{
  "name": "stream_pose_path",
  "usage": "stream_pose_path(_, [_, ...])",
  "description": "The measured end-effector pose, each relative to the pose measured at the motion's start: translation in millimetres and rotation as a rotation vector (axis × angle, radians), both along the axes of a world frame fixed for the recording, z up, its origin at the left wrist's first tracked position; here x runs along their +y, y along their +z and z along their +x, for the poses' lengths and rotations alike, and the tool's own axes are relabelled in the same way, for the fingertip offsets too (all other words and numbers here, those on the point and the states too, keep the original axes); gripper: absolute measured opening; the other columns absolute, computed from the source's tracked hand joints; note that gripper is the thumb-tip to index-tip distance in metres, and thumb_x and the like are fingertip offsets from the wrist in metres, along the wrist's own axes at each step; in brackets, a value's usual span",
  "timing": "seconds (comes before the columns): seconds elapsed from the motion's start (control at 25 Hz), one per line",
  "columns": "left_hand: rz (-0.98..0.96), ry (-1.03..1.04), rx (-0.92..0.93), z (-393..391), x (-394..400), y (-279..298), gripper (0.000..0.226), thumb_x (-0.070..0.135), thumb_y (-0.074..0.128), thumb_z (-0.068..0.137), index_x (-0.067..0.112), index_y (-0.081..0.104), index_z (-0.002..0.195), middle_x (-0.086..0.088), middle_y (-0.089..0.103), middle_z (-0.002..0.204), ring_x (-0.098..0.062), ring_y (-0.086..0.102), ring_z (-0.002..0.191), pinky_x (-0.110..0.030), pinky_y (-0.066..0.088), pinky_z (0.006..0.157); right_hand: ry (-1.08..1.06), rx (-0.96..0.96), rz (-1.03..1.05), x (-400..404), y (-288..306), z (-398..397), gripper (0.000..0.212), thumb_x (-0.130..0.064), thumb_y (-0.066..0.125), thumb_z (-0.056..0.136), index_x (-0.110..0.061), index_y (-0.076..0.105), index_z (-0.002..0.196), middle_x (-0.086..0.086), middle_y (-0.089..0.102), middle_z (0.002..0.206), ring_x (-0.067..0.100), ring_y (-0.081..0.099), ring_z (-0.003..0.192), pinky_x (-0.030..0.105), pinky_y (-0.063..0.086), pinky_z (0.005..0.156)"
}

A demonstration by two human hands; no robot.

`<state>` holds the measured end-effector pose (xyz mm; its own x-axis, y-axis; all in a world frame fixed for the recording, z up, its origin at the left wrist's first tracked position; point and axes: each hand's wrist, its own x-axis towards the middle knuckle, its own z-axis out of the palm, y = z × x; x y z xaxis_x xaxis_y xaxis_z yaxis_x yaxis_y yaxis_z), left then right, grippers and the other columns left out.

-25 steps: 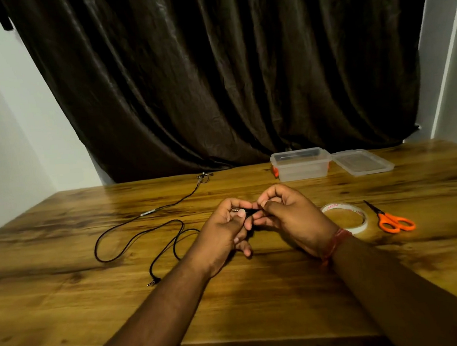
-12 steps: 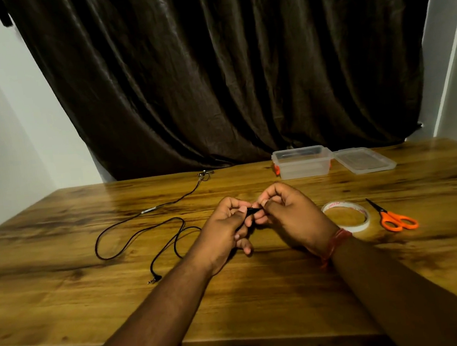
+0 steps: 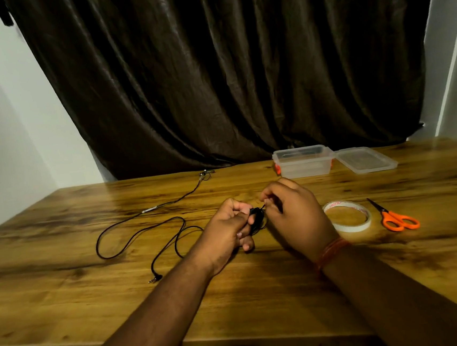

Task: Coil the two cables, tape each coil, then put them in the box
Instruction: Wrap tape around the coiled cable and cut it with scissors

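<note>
The small black coil point(image 3: 257, 218) sits between the two hands above the middle of the table point(image 3: 233, 298), its loops hanging roughly upright, long axis running from twelve to six o'clock. The left hand point(image 3: 229, 232) has its fingers curled round the coil's left side and grips it; the right hand point(image 3: 292, 214) pinches a strand at the coil's upper edge, at about one o'clock from it, seemingly laying on another turn. Both hands touch the coil, so neither is nearer. The tape roll point(image 3: 348, 216) lies flat at three o'clock from the coil, just beside the right wrist, so the right hand looks best placed to fetch it while the left keeps the loops together. The orange scissors point(image 3: 396, 219) lie beyond the tape. The second cable point(image 3: 141, 231) sprawls loose at nine o'clock, uncoiled. The open box point(image 3: 303, 163) and its lid point(image 3: 365, 159) stand at one o'clock, near the curtain point(image 3: 225, 70).
</note>
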<state>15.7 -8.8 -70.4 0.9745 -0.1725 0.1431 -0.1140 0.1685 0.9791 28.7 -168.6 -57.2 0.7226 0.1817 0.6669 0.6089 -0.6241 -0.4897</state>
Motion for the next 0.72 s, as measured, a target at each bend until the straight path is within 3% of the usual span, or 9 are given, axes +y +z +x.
stream_pose_path(0.12, [0.025,-0.004,-0.008,1.8,0.8,-2.2,0.01,0.013,0.04,0.105,0.012,0.046,0.096,-0.004,0.046,0.073,-0.008,0.03,0.047,-0.025,0.031,0.044,-0.035,-0.06,-0.15,4.8,0.0,-4.2,0.012,-0.011,0.058,0.087,-0.017,0.063,0.096,-0.002,0.056,0.1,0.018,0.056,0.082,0.032,0.049,0.07])
stream_pose_path(0.28, [0.05,0.019,-0.019,2.0,-0.7,-2.9,0.013,0.016,0.04,0.105,0.012,0.045,0.094,-0.006,0.041,0.071,-0.008,0.028,0.045,-0.025,0.031,0.043,-0.081,-0.091,-0.28,8.3,2.8,-11.0,0.011,-0.015,0.057,0.086,-0.015,0.06,0.097,0.003,0.054,0.099,0.026,0.059,0.079,0.039,0.052,0.066])
stream_pose_path(0.56, [0.046,0.006,0.002,-1.2,-3.8,-0.4,0.01,0.012,0.038,0.105,0.011,0.044,0.097,-0.002,0.048,0.072,-0.006,0.028,0.044,-0.022,0.03,0.041,-0.107,-0.049,-0.122,9.3,-0.3,-7.0,0.013,-0.009,0.059,0.084,-0.014,0.063,0.095,0.003,0.058,0.099,0.022,0.058,0.082,0.035,0.051,0.071])
stream_pose_path(0.64, [0.048,-0.002,0.01,-2.7,-4.3,0.7,0.009,0.011,0.038,0.105,0.01,0.043,0.098,0.0,0.05,0.07,-0.006,0.028,0.044,-0.021,0.03,0.041,-0.09,-0.01,-0.051,8.7,-1.1,-3.5,0.015,-0.006,0.061,0.082,-0.014,0.064,0.093,0.001,0.059,0.096,0.016,0.055,0.082,0.027,0.047,0.073])
stream_pose_path(0.72, [0.054,-0.014,0.006,-3.3,-4.7,1.4,0.008,0.011,0.037,0.105,0.01,0.042,0.099,0.007,0.053,0.063,-0.005,0.028,0.045,-0.02,0.029,0.041,-0.07,0.026,0.006,9.1,-0.3,-3.4,0.015,-0.005,0.062,0.081,-0.014,0.066,0.091,-0.003,0.057,0.091,0.007,0.052,0.076,0.011,0.039,0.07])
